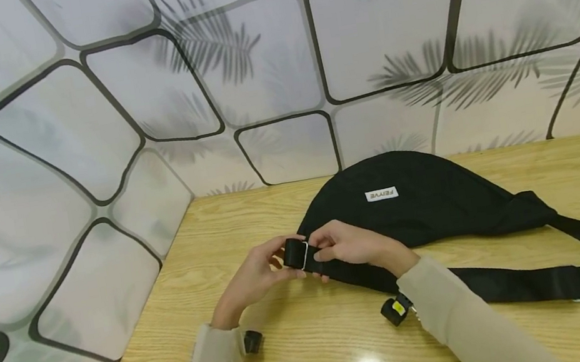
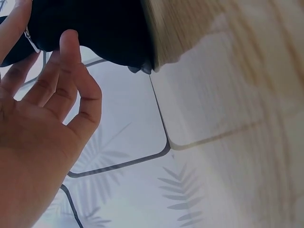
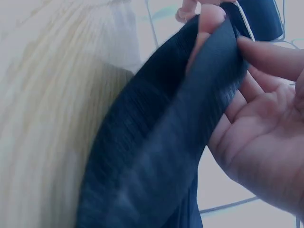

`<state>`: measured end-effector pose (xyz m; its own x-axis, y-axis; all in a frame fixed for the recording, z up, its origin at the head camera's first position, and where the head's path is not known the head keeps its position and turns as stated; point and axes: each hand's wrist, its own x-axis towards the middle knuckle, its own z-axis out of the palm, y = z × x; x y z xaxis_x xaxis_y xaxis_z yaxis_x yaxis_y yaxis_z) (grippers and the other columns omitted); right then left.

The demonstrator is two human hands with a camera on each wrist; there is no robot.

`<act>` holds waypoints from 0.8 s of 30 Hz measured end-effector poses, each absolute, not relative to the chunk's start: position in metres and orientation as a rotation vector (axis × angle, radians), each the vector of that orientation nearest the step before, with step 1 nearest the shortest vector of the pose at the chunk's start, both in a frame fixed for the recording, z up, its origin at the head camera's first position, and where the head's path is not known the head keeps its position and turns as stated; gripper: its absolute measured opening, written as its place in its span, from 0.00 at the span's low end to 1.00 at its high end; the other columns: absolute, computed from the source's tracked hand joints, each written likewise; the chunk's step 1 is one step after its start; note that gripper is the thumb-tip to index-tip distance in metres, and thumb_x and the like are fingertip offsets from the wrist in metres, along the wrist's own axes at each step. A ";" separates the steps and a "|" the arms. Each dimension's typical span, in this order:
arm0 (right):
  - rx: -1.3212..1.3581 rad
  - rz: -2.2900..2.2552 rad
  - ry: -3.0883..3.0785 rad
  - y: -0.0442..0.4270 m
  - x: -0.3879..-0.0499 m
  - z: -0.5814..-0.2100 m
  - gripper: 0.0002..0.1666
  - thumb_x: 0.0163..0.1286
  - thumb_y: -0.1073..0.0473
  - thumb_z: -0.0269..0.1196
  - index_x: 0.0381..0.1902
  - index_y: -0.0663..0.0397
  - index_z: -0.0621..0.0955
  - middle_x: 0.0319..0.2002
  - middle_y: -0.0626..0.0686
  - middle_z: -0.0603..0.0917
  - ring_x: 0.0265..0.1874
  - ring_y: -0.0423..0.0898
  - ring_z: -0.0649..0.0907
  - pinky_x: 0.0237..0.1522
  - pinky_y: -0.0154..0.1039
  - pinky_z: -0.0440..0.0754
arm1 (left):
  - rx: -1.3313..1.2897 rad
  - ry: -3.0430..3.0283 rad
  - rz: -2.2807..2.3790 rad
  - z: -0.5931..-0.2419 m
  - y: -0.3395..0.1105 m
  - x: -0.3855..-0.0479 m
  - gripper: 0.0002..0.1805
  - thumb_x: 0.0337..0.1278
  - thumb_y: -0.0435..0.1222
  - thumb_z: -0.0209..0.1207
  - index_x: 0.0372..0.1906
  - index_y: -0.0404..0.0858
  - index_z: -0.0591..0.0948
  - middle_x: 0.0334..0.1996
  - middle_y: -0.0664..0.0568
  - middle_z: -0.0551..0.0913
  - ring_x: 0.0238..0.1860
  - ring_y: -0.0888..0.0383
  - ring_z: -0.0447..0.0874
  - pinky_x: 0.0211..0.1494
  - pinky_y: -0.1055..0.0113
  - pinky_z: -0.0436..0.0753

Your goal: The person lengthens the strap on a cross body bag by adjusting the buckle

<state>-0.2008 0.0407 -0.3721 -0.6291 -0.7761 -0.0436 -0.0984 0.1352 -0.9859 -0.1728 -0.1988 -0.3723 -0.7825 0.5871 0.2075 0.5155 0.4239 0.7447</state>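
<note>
A black waist bag (image 1: 414, 212) with a white label (image 1: 381, 194) lies on the wooden table. Its webbing strap (image 3: 161, 123) passes through a silver metal slider (image 1: 305, 256), where a short loop of strap stands up at the bag's left end. My left hand (image 1: 256, 275) holds that loop by its edges, thumb below and fingers above. Just right of the slider, my right hand (image 1: 354, 243) pinches the strap between thumb and fingers. In the left wrist view, the left hand (image 2: 42, 114) partly shows, with the slider near the top left corner.
The rest of the strap (image 1: 534, 284) stretches right from the bag in a long loop along the table (image 1: 317, 354). Patterned wall panels (image 1: 270, 57) stand behind and to the left. Small black devices (image 1: 394, 311) sit at both wrists.
</note>
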 end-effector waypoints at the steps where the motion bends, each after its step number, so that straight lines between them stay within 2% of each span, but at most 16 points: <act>1: -0.840 -1.522 1.830 0.043 -0.201 -0.372 0.10 0.75 0.73 0.53 0.45 0.71 0.81 0.34 0.59 0.87 0.32 0.51 0.86 0.56 0.46 0.78 | 1.004 2.576 1.301 -0.373 -0.199 -0.173 0.26 0.59 0.29 0.70 0.63 0.32 0.78 0.48 0.46 0.85 0.41 0.50 0.80 0.41 0.61 0.80; 3: -0.840 -1.473 1.784 0.048 -0.203 -0.373 0.10 0.74 0.74 0.52 0.47 0.71 0.80 0.35 0.59 0.87 0.34 0.51 0.86 0.55 0.45 0.78 | 1.006 2.579 1.295 -0.373 -0.199 -0.173 0.27 0.59 0.29 0.70 0.63 0.32 0.78 0.49 0.45 0.85 0.41 0.51 0.80 0.41 0.61 0.80; 6: -0.880 -1.359 1.800 0.057 -0.207 -0.372 0.07 0.73 0.76 0.52 0.40 0.67 0.77 0.29 0.52 0.82 0.28 0.45 0.81 0.44 0.38 0.77 | 0.999 2.595 1.284 -0.373 -0.200 -0.173 0.28 0.58 0.29 0.70 0.64 0.32 0.78 0.50 0.46 0.85 0.41 0.52 0.80 0.41 0.61 0.80; 10: -0.942 -1.251 1.886 0.064 -0.209 -0.372 0.10 0.70 0.77 0.53 0.30 0.61 0.72 0.21 0.44 0.66 0.21 0.40 0.65 0.32 0.35 0.64 | 0.997 2.603 1.278 -0.372 -0.201 -0.173 0.28 0.58 0.29 0.70 0.64 0.32 0.78 0.50 0.46 0.85 0.41 0.53 0.79 0.42 0.61 0.80; 12: -0.948 -1.253 1.884 0.065 -0.210 -0.373 0.12 0.70 0.78 0.52 0.29 0.61 0.72 0.20 0.44 0.65 0.20 0.41 0.64 0.31 0.35 0.64 | 0.991 2.598 1.278 -0.373 -0.201 -0.172 0.28 0.59 0.29 0.70 0.64 0.32 0.78 0.50 0.46 0.85 0.41 0.53 0.79 0.42 0.61 0.80; 13: -0.962 -1.243 1.906 0.065 -0.209 -0.372 0.13 0.70 0.77 0.52 0.28 0.59 0.70 0.19 0.44 0.61 0.19 0.41 0.60 0.29 0.35 0.61 | 0.987 2.595 1.280 -0.372 -0.201 -0.172 0.28 0.59 0.30 0.70 0.64 0.32 0.78 0.50 0.46 0.85 0.41 0.53 0.79 0.42 0.61 0.80; 17: -0.984 -1.261 1.927 0.063 -0.209 -0.373 0.17 0.70 0.78 0.52 0.25 0.55 0.66 0.20 0.44 0.57 0.19 0.42 0.57 0.29 0.36 0.59 | 0.974 2.593 1.282 -0.372 -0.201 -0.171 0.27 0.60 0.30 0.70 0.64 0.32 0.78 0.51 0.45 0.84 0.42 0.52 0.79 0.43 0.61 0.80; 20: -0.999 -1.284 1.944 0.061 -0.208 -0.375 0.18 0.69 0.78 0.52 0.25 0.55 0.63 0.22 0.44 0.56 0.21 0.43 0.57 0.31 0.37 0.58 | 0.980 2.600 1.280 -0.373 -0.201 -0.172 0.27 0.60 0.30 0.69 0.64 0.31 0.77 0.51 0.45 0.84 0.42 0.53 0.79 0.43 0.61 0.80; 22: -0.974 -1.342 1.902 0.059 -0.208 -0.376 0.16 0.70 0.79 0.50 0.25 0.57 0.66 0.22 0.45 0.65 0.21 0.42 0.66 0.32 0.35 0.65 | 0.979 2.601 1.285 -0.373 -0.201 -0.172 0.27 0.60 0.29 0.70 0.64 0.31 0.78 0.50 0.45 0.85 0.41 0.53 0.79 0.42 0.61 0.80; 24: -0.929 -1.410 1.850 0.055 -0.206 -0.377 0.13 0.71 0.79 0.49 0.30 0.62 0.73 0.26 0.50 0.76 0.24 0.43 0.75 0.35 0.35 0.74 | 0.975 2.595 1.295 -0.372 -0.200 -0.172 0.27 0.59 0.29 0.70 0.64 0.31 0.78 0.48 0.46 0.85 0.41 0.53 0.79 0.42 0.61 0.79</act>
